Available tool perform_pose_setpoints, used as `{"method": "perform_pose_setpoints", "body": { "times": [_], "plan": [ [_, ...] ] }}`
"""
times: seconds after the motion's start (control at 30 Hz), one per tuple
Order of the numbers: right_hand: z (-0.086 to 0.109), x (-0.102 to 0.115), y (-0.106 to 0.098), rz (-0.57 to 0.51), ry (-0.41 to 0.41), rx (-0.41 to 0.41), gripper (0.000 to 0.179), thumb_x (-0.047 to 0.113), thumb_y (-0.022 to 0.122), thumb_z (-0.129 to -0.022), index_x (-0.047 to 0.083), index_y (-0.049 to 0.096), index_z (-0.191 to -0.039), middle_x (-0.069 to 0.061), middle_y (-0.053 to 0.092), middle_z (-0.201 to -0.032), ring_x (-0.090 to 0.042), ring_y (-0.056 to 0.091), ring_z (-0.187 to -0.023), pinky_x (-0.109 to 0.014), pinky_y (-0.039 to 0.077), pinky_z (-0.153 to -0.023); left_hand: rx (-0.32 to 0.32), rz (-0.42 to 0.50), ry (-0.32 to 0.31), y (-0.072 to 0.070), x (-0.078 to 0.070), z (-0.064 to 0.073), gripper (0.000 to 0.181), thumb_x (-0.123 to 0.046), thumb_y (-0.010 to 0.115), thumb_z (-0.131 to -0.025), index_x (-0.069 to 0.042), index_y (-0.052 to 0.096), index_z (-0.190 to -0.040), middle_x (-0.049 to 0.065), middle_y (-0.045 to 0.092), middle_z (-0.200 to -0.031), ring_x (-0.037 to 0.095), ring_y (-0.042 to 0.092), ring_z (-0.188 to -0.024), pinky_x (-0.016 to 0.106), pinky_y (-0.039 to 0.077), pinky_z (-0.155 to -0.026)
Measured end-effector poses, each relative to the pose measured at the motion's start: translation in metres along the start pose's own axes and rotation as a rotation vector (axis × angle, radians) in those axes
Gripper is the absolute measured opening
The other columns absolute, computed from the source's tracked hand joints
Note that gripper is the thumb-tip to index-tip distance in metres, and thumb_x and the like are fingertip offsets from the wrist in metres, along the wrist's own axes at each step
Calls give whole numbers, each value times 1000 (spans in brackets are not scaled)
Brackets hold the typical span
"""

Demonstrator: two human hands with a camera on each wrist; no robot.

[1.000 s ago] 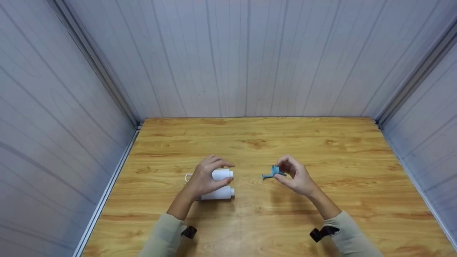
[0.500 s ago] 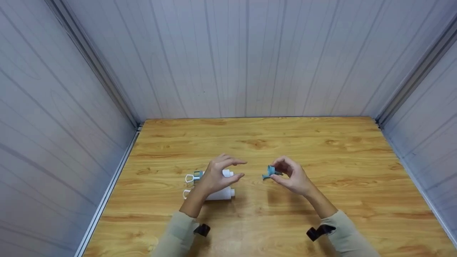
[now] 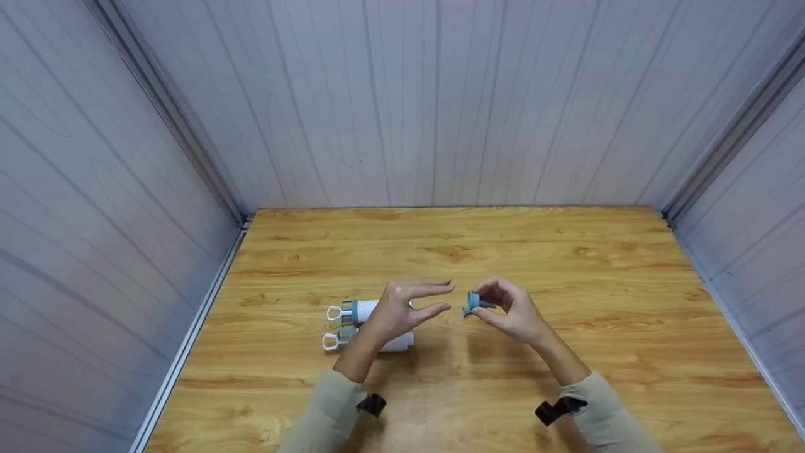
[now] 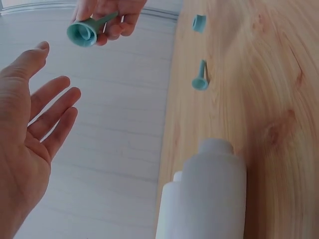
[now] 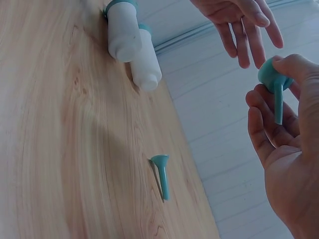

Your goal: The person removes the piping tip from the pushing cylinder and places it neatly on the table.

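Note:
Between thumb and fingers, my right hand pinches a teal funnel-shaped nozzle above the table, its thin stem showing in the right wrist view. My left hand reaches toward it with fingers extended and spread, holding nothing; a small gap separates its fingertips from the nozzle in the head view. Below lies a second teal nozzle on the wood. Under the left forearm, two white syringe-like tubes with teal collars and white loop handles lie side by side, partly hidden by that hand.
A short teal ring-like piece lies beyond the loose nozzle in the left wrist view. Pale panel walls enclose the wooden table at the back and both sides.
My left hand has moved right, away from over the white tubes and closer to the right hand, uncovering their handles. The right hand has shifted slightly left with the nozzle.

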State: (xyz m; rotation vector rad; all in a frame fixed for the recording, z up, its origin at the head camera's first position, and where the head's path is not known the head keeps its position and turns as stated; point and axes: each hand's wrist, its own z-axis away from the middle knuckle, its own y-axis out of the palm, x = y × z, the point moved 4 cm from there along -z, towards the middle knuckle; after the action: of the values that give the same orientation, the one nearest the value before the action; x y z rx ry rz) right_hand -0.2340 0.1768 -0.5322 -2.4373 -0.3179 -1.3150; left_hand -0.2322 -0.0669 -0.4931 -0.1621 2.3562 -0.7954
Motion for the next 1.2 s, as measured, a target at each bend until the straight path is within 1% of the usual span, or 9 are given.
{"method": "perform_pose_setpoints", "body": {
  "times": [0.17, 0.3, 0.5, 0.7, 1.0, 1.2],
  "plan": [
    [-1, 1, 4, -12, -9, 2, 32, -22, 74, -93, -16, 64, -123, 12, 75, -114, 0, 75, -106, -18, 63, -94, 5, 11, -6, 4, -4, -5, 30, -15, 87, -99, -8, 86, -128, 14, 84, -131, 31, 84, -118, 43, 68, -103],
    [-1, 4, 6, -15, -13, 9, 31, -21, 73, -94, -15, 64, -124, 13, 75, -115, -1, 75, -106, -19, 63, -96, 8, 16, 3, 8, -6, -8, 29, -13, 89, -98, -8, 87, -126, 14, 86, -126, 30, 85, -115, 41, 69, -101],
    [-3, 8, 9, -29, -24, 12, 33, -21, 72, -94, -16, 63, -125, 14, 75, -115, -1, 74, -105, -18, 62, -95, -2, 30, 12, 12, -9, -12, 27, -9, 89, -97, -7, 87, -123, 12, 87, -120, 29, 86, -111, 39, 69, -98],
    [-5, 10, 12, -54, -36, 9, 32, -23, 72, -94, -16, 64, -124, 13, 75, -114, -2, 74, -104, -19, 63, -95, -16, 53, 11, 13, -8, -11, 26, -6, 89, -95, -6, 88, -122, 11, 88, -117, 28, 87, -109, 38, 70, -96],
    [-7, 12, 14, -60, -58, 4, 31, -23, 72, -94, -16, 65, -123, 9, 77, -113, -2, 74, -101, -19, 63, -91, -16, 81, 13, 13, -7, -12, 20, -11, 89, -97, -8, 89, -117, 9, 89, -114, 26, 87, -104, 34, 70, -94],
    [-8, 12, 15, -60, -52, 11, 33, -24, 72, -92, -17, 64, -123, 12, 77, -113, -1, 75, -101, -19, 63, -91, -23, 78, 15, 12, -9, -13, 20, -10, 89, -97, -7, 89, -117, 9, 89, -113, 25, 87, -104, 34, 70, -94]
  ]
}}
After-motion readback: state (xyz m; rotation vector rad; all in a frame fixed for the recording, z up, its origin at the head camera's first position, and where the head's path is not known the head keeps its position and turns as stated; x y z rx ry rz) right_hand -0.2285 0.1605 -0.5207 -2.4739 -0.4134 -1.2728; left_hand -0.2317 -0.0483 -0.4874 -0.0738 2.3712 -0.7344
